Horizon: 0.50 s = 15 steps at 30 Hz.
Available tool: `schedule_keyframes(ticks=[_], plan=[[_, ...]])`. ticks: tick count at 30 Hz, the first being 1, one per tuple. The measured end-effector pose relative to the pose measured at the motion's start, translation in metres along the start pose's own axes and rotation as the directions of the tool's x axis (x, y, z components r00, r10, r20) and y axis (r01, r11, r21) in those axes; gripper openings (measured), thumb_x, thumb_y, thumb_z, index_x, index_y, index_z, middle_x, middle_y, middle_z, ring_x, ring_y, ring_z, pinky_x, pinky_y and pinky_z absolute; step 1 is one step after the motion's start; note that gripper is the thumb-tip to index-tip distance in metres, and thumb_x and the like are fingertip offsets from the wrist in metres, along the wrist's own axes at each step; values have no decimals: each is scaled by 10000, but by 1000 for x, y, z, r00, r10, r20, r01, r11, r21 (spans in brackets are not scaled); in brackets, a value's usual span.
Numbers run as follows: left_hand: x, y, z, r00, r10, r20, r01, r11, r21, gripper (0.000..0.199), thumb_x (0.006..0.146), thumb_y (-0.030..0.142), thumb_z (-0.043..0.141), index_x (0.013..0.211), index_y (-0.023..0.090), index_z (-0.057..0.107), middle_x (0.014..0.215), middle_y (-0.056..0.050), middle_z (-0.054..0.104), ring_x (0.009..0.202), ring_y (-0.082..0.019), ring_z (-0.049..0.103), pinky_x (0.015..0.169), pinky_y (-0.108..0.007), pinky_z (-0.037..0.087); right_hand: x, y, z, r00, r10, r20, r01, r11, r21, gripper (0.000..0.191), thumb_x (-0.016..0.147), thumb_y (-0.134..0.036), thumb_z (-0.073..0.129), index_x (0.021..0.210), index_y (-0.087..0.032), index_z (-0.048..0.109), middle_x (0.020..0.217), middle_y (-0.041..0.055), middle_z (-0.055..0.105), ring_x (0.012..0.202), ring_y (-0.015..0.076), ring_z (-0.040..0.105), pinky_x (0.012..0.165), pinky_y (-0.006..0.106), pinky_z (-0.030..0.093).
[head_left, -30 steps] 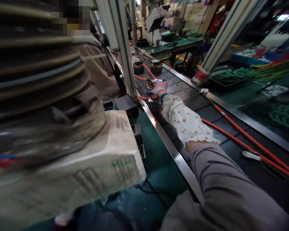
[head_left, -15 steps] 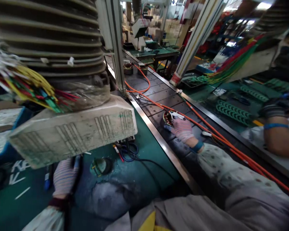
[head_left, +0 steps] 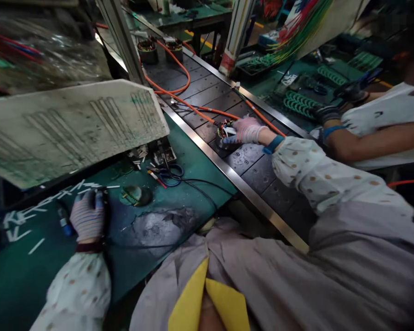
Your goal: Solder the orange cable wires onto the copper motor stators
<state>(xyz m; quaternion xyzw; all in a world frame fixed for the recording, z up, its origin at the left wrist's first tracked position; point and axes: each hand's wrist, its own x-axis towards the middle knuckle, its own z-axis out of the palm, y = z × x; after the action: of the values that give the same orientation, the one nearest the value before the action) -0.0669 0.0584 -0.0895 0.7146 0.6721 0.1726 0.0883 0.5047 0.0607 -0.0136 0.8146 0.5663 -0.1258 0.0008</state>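
Note:
On the dark slatted conveyor, my right hand [head_left: 247, 130], in a striped glove, grips the near side of a round motor stator [head_left: 224, 140] with copper windings and white leads. Its fingers partly hide the stator. My left hand [head_left: 88, 215], also gloved, rests on the green bench with fingers curled. A dark object shows along its thumb side, but I cannot make out what it is. Just left of that hand lies a blue-capped marker [head_left: 65, 222]. A small round green-and-dark piece [head_left: 135, 196] sits to its right.
Blue-handled scissors [head_left: 172, 175] and a black cable lie on the bench under a hanging white box [head_left: 76, 128]. Orange cables [head_left: 188, 78] cross the conveyor near two more stators [head_left: 147, 52]. At right, a co-worker's gloved hand [head_left: 327, 113] is by green curved strips [head_left: 298, 103].
The view has tilted down and shifted right. My right hand stays at the stator, now nearer the conveyor's bench-side rail. The co-worker's hand is now at the green strips.

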Motion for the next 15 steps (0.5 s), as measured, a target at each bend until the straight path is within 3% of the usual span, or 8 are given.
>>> schedule_keyframes(ticks=[4, 8, 11, 13, 15], plan=[[-2, 4, -5, 999, -27, -26, 25, 998, -49, 824, 998, 783, 234, 1064, 201, 814, 1107, -172, 801, 1395, -442, 684, 953, -544, 448, -33, -27, 16, 993, -76, 91, 102, 942, -320, 650, 883, -675, 843, 1273, -156, 803, 1144, 209, 850, 1125, 434, 793, 998, 478, 573], [1, -4, -1, 1000, -14, -23, 13, 998, -62, 762, 1021, 729, 275, 1136, 200, 811, 1170, -155, 797, 1389, -399, 689, 978, -513, 465, -42, -49, 24, 987, -40, 156, 104, 896, -431, 447, 829, -459, 895, 1163, -165, 853, 1140, 220, 855, 1162, 465, 798, 1030, 506, 578], [4, -11, 6, 1000, -24, 12, 25, 998, -61, 674, 1054, 592, 368, 1306, 118, 776, 1272, -165, 743, 1324, -387, 680, 1046, -501, 495, -34, -57, 28, 990, 30, 137, 10, 958, -288, 397, 821, -428, 907, 1112, -164, 858, 1156, 201, 858, 1161, 448, 800, 1000, 474, 602], [4, -15, 10, 1000, -30, 11, 30, 997, -74, 616, 1062, 491, 426, 1372, 61, 741, 1320, -189, 715, 1296, -384, 660, 1111, -508, 505, -36, -58, 29, 995, 93, 38, -90, 993, -70, 361, 831, -412, 902, 1108, -187, 849, 1182, 163, 861, 1197, 429, 793, 1017, 461, 615], [2, -19, 11, 999, -30, -9, 29, 995, -96, 562, 1074, 419, 459, 1375, 30, 731, 1323, -211, 710, 1291, -383, 645, 1153, -508, 504, -50, -53, 29, 983, 179, -41, -166, 963, 212, 343, 860, -398, 879, 1131, -192, 838, 1209, 149, 861, 1223, 404, 792, 1017, 452, 640]])
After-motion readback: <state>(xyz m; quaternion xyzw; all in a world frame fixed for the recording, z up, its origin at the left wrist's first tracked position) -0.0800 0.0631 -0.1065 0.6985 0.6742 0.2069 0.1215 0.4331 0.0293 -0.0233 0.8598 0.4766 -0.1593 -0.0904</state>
